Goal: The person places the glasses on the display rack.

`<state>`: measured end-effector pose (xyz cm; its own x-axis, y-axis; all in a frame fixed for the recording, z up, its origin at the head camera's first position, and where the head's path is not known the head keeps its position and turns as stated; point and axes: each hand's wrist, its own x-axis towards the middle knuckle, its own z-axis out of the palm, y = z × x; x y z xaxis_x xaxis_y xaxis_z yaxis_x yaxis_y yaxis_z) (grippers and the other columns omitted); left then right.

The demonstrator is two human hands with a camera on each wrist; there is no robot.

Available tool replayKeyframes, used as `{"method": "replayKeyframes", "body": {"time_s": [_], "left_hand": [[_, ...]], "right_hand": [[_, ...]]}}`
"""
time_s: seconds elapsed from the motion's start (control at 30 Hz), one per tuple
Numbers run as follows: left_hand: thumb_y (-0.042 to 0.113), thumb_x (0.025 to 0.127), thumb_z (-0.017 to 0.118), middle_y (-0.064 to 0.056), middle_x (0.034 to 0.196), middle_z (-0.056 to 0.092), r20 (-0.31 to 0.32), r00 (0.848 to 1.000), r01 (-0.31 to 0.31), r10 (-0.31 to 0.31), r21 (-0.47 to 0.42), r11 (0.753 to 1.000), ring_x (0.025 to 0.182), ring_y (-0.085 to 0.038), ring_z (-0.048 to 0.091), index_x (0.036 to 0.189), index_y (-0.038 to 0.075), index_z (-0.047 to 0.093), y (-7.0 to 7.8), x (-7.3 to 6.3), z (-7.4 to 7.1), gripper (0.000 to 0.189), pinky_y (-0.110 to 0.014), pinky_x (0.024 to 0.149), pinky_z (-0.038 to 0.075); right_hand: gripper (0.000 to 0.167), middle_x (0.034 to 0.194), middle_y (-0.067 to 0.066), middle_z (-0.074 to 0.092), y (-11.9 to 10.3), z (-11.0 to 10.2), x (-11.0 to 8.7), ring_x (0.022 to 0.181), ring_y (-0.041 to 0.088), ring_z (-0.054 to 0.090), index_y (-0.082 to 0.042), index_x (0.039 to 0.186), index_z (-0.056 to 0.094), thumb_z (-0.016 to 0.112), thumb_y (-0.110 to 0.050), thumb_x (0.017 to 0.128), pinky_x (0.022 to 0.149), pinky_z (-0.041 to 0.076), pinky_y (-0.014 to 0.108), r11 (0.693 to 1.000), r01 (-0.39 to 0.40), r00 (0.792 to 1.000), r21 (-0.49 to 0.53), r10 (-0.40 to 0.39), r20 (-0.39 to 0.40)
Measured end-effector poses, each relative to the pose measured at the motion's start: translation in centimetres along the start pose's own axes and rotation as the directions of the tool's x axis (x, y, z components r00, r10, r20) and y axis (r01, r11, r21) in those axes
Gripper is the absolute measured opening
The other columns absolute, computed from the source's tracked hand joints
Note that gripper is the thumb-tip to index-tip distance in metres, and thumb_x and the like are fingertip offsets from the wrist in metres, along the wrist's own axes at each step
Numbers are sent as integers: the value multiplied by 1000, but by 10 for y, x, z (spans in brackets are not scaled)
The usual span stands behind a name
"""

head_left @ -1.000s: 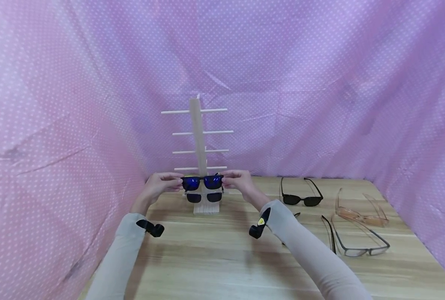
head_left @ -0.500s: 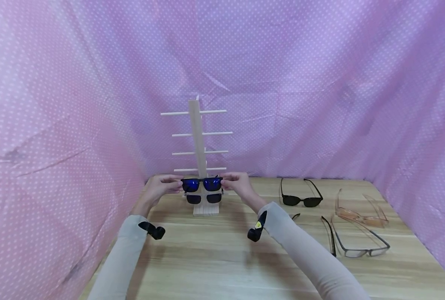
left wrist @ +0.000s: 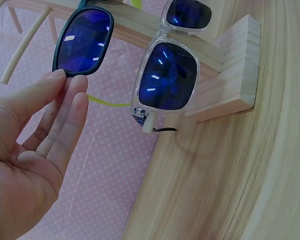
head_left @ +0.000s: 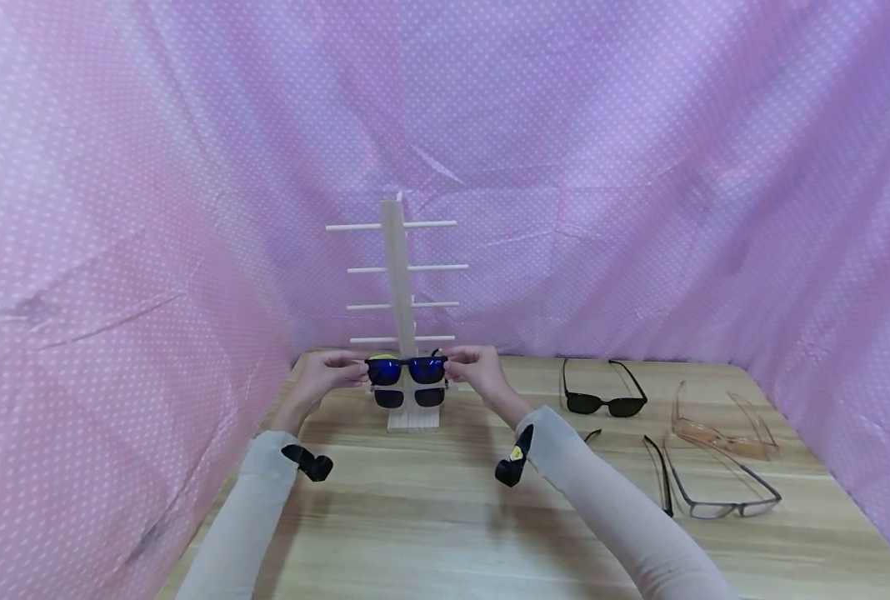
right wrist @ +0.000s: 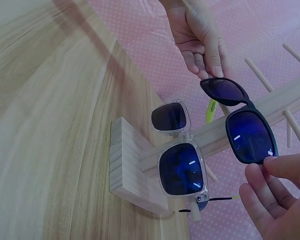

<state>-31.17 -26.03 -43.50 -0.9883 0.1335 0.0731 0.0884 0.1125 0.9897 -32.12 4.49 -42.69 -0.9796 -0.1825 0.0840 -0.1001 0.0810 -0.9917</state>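
Both hands hold one pair of dark-framed sunglasses (head_left: 426, 369) with blue mirrored lenses, lenses facing the head camera. My left hand (left wrist: 35, 135) pinches the outer edge of one lens (left wrist: 86, 42) between thumb and fingers. At the opposite end my right hand (right wrist: 280, 200) pinches the frame the same way. The pair is in front of the wooden display stand (head_left: 396, 267), just above clear-framed sunglasses (right wrist: 181, 169) that sit on the lowest pegs. Yellow-green temple parts (right wrist: 211, 110) show behind the lenses. The temples of the held pair are mostly hidden.
To the right on the wooden table (head_left: 430, 533) lie black sunglasses (head_left: 604, 405), orange-clear glasses (head_left: 726, 437) and grey-framed glasses (head_left: 733, 507). A further dark temple (head_left: 658, 475) shows beside my right sleeve, which hides the rest. Bare pegs (head_left: 433, 268) project from the stand above. A pink dotted curtain encloses the table.
Across the frames both hands keep their pinch on the sunglasses, which stay at nearly the same place before the stand. The view shifts slightly.
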Motion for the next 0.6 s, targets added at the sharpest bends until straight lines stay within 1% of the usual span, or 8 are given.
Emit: {"method": "replayKeyframes", "body": {"time_s": [0.13,0.17,0.27,0.37,0.43,0.5,0.6], "left_hand": [[-1,94,70,0,88,78,-12,1000,-3,4,21,1000,77,-7,74,131,-21,55,-2,-2,2,45,-27,79,65],[-2,94,70,0,88,78,-17,1000,-6,7,23,1000,77,-7,74,130,-21,55,-2,-2,3,44,-27,78,65],[-2,93,70,-2,88,78,-29,999,-25,26,53,998,77,-9,75,128,-22,56,-1,-2,4,42,-27,76,65],[-2,93,70,-7,91,79,-42,998,-41,44,84,996,80,-16,76,125,-20,60,1,-1,6,38,-27,74,65],[-1,93,70,-10,93,79,-46,998,-47,52,105,993,81,-17,77,122,-18,63,3,-1,8,34,-27,74,65],[-1,93,70,-13,94,78,-46,997,-52,58,120,991,80,-16,76,121,-17,65,5,-1,9,32,-27,74,65],[-2,93,70,-17,95,78,-57,996,-55,63,132,990,76,-11,75,120,-16,66,6,0,9,31,-27,73,65]], "right_hand": [[27,98,25,76,0,0,-3,73,14,72,6,116,73,69,8,90,79,66,36,1000,4,1000,-12,-4,-6],[26,98,25,76,0,0,-3,73,14,72,5,116,73,69,8,90,76,66,33,1000,4,1000,-18,-5,-7],[26,97,25,76,-1,0,-4,73,15,72,6,115,73,69,8,89,73,65,30,999,8,1000,-33,-8,-11],[26,97,24,76,-1,0,-4,74,18,73,7,115,73,68,8,90,75,66,34,999,14,1000,-48,-14,-14],[25,96,24,76,-2,-1,-3,76,23,75,7,115,73,68,8,90,76,66,36,998,16,1000,-61,-17,-22],[25,96,24,77,-4,-1,-3,78,27,75,7,115,73,68,8,90,76,66,37,997,22,999,-80,-25,-30],[25,97,25,76,-6,-1,-3,81,32,75,6,114,74,69,7,90,79,66,43,994,26,999,-103,-29,-29]]}}
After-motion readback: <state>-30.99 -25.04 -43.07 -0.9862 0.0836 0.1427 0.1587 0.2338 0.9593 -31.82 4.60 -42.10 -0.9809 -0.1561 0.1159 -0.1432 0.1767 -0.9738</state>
